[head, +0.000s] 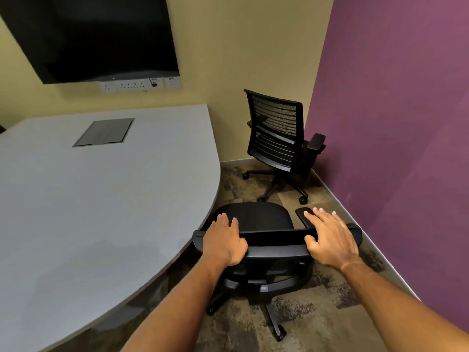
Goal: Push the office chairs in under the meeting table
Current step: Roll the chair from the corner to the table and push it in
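A black office chair (256, 215) stands right in front of me, beside the curved edge of the grey meeting table (106, 199). My left hand (223, 241) lies on the left end of its backrest top, fingers over the front. My right hand (330, 237) rests on the right end of the backrest, fingers spread toward the chair's right armrest (303, 213). The seat's front left reaches the table edge. A second black mesh-back chair (278, 138) stands in the far corner, away from the table, with its back toward me.
A purple wall (396, 123) runs close along the right; patterned carpet (314, 323) fills the narrow strip between it and the table. A dark screen (96, 36) and wall sockets (137, 85) hang on the yellow far wall. A metal cable hatch (104, 132) sits in the tabletop.
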